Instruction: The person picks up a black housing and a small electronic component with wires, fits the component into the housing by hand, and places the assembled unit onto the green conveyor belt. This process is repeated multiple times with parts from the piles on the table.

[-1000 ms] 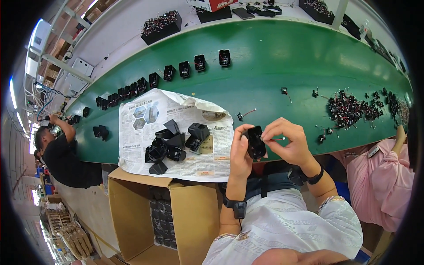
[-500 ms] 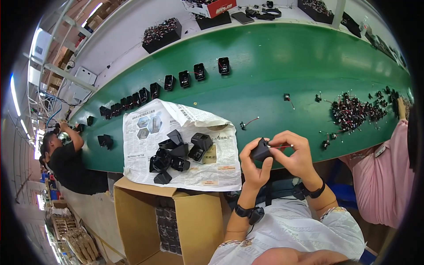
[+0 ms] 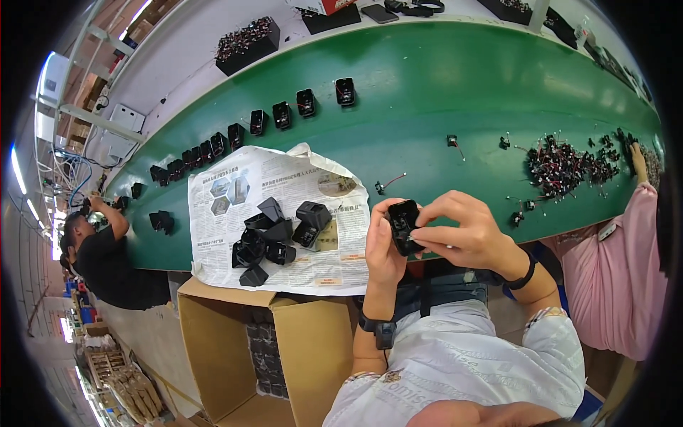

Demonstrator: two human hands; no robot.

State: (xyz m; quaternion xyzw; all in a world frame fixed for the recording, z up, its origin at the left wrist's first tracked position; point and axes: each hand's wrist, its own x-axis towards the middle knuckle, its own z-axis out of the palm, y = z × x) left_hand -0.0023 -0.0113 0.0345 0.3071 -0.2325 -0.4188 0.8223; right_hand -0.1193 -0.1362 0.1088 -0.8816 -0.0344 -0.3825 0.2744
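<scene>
My left hand (image 3: 385, 250) is closed round a black plastic housing (image 3: 404, 222), its open hollow side turned up toward me. The fingertips of my right hand (image 3: 466, 233) are pinched together at the inside of that housing; whatever sits between them is hidden. Left of my hands, several black housings (image 3: 249, 247) lie in a loose heap on a newspaper sheet (image 3: 213, 242). Just beyond my left hand a small part with a red wire (image 3: 380, 187) rests on the green table (image 3: 420, 135), and another wired part (image 3: 452, 141) lies farther back.
A row of black housings (image 3: 281, 115) runs along the far left. At right is a heap of small wired parts (image 3: 558, 167), near a person in pink (image 3: 605, 270). An open cardboard box (image 3: 313, 356) stands below the table edge. Another person (image 3: 117, 260) works at far left.
My left hand has turned the housing so its hollow side shows. My right fingers, which held a small part with a red wire beside it, are now at its opening. The view has shifted slightly.
</scene>
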